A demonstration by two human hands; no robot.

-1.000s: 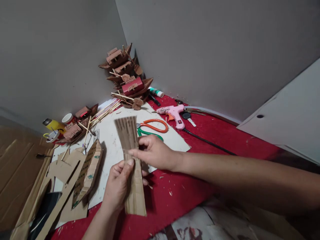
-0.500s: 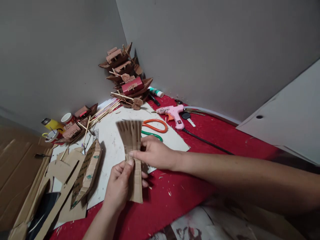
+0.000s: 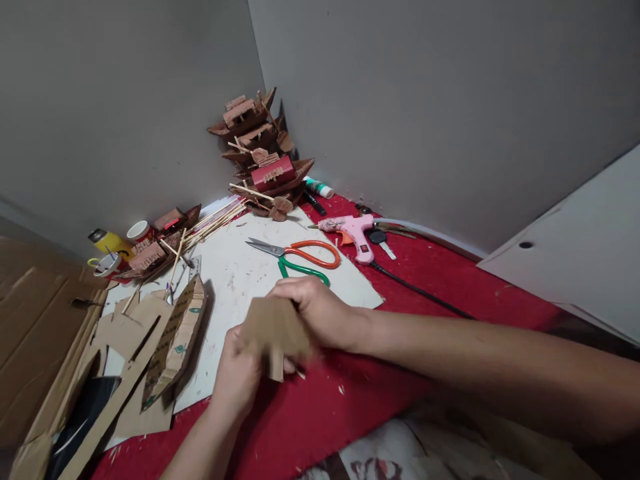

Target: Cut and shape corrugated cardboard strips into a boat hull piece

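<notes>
Between my two hands is a strip of corrugated cardboard [image 3: 274, 327], folded over toward me and blurred by motion. My left hand [image 3: 239, 370] grips its left side, its fingers partly hidden behind the cardboard. From the right, my right hand [image 3: 315, 307] holds the upper right edge, with its fingertips out of sight behind the strip. Scissors [image 3: 309, 257] with one orange and one green handle lie half open just beyond my right hand. A cardboard boat hull [image 3: 177, 343] rests to the left of my left hand.
A pink glue gun [image 3: 356, 235] with a black cord lies on the red cloth [image 3: 425, 283]. Finished model boats [image 3: 273, 175] are stacked in the corner. Cups [image 3: 113, 265], a yellow bottle [image 3: 111, 241], thin sticks [image 3: 217, 223] and cardboard scraps [image 3: 131, 330] occupy the left.
The cardboard strip stood upright with its ridged end fanned at the top; now it is bent down toward me. The scissors' blades have come into view behind it.
</notes>
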